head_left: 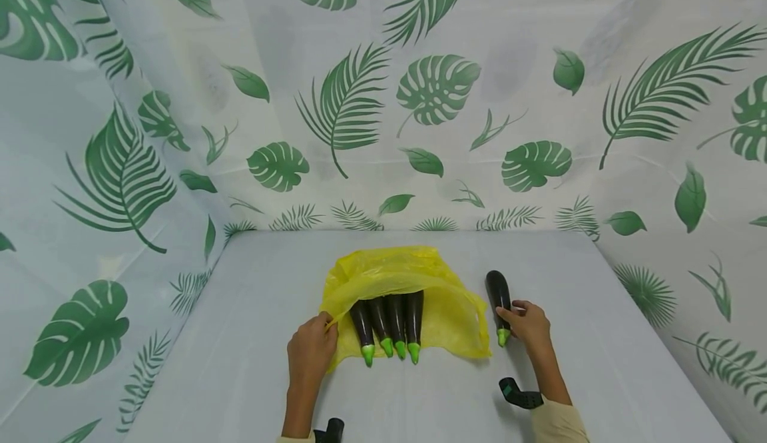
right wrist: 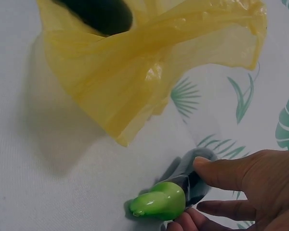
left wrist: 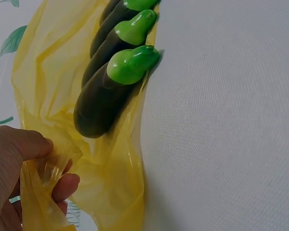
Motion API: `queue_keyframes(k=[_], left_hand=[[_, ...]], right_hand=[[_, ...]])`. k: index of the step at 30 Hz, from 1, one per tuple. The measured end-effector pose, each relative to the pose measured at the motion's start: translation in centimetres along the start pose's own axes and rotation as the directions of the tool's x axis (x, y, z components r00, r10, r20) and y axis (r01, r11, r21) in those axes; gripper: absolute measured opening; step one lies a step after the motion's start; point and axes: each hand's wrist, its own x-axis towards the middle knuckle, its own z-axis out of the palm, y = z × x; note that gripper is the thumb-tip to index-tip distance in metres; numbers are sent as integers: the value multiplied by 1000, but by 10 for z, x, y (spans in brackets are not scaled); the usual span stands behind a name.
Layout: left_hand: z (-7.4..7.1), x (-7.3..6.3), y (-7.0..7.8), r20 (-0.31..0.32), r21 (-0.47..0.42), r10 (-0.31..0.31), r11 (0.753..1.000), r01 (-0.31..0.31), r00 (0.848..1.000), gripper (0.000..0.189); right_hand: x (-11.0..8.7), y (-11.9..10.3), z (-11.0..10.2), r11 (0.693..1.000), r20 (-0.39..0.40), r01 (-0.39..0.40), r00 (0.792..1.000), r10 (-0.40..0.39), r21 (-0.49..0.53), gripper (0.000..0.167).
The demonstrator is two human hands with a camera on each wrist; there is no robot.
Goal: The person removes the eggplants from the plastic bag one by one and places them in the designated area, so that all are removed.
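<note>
A yellow plastic bag [head_left: 398, 263] lies on the table with its mouth facing me. Several dark eggplants [head_left: 395, 320] with green stem ends rest side by side inside it, stems poking out at the opening. My left hand [head_left: 313, 344] pinches the left edge of the bag's mouth between thumb and fingers, lifting the film, as the left wrist view shows. To the right of the bag, one more eggplant [head_left: 497, 293] lies with its green stem towards me. My right hand [head_left: 532, 326] holds it near the stem end, thumb on one side and fingers on the other.
The table [head_left: 252, 296] has a pale textured top. Curtains [head_left: 431, 183] printed with green leaves hang behind it and along both sides. Black wrist devices [head_left: 518, 395] sit on both forearms, and beige sleeves show at the bottom.
</note>
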Motion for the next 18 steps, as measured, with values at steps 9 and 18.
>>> queue_keyframes(k=[9,18], left_hand=[[0,1,1,21,2,-27,1000,27,999,7],[0,0,2,12,5,-20,1000,20,1000,6]], right_hand=[[-1,1,0,1000,7,-19,1000,19,5,65],[-3,2,-1,1000,18,6,1000,-6,-1,65]])
